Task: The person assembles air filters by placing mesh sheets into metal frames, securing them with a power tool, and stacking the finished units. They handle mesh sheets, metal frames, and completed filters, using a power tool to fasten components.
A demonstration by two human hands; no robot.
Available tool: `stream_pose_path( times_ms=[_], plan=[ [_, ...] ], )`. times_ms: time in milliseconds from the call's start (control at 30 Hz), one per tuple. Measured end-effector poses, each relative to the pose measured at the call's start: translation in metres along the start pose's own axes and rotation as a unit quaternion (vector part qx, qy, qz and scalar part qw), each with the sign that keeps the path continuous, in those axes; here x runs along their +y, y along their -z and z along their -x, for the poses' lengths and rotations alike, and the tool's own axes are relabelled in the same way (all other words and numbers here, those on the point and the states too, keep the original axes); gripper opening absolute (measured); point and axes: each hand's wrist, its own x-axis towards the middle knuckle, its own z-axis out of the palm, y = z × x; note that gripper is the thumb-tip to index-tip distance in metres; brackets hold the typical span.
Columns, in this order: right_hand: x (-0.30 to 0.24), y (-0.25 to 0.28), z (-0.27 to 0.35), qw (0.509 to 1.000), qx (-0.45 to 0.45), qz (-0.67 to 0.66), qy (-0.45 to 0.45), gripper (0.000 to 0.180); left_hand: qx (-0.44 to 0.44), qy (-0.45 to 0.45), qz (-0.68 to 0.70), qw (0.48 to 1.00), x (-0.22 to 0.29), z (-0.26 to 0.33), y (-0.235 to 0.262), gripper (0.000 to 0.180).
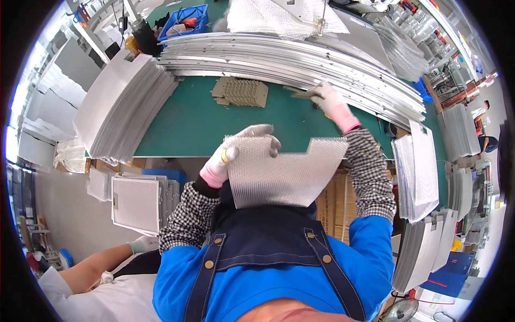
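My left hand [219, 162], in a white glove with a pink cuff, is closed on the upper left edge of a silvery mesh panel [284, 180]. The panel has a notch in its top edge and stands tilted against my lap at the table's front. Over the green table, my gloved right hand [329, 101] reaches far forward, its fingers closed around a small, flat grey-beige piece [301, 93], partly blurred. Left of that hand lies a row of beige notched plates [240, 92], packed side by side.
Long metal strips [289, 59] lie across the back of the green table [188, 115]. Stacks of mesh panels stand at the left [120, 102] and right [421, 172]. A blue bin [185, 21] is at the back left. Another person's gloved hand [144, 244] shows at lower left.
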Motion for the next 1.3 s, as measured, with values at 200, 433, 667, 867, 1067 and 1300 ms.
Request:
stream_pose_path(
  times_ms=[200,433,667,867,1067,1300],
  plan=[
    [-0.069,0.124,0.021,0.936,0.032,-0.311,-0.161,0.039,0.067,-0.006,0.029,0.997,-0.003,-0.018,0.024,0.104],
    [-0.141,0.105,0.026,0.885,-0.249,-0.355,-0.168,0.041,0.062,-0.007,0.084,0.995,-0.006,-0.025,0.024,0.097],
    [-0.157,0.128,0.017,0.871,-0.314,-0.344,-0.157,0.038,0.0,-0.018,0.094,0.995,-0.006,-0.025,0.032,0.1],
    [-0.162,0.126,0.018,0.9,-0.384,-0.193,-0.071,0.034,0.102,-0.047,-0.02,0.993,0.01,-0.026,0.031,0.096],
    [-0.167,0.115,0.01,0.919,-0.363,-0.144,-0.045,0.035,0.095,-0.105,-0.789,0.598,0.062,-0.048,-0.016,0.055],
    [-0.17,0.127,0.02,0.921,-0.315,-0.212,-0.085,0.033,0.076,0.096,-0.773,0.622,0.067,-0.064,-0.018,0.037]
  ],
)
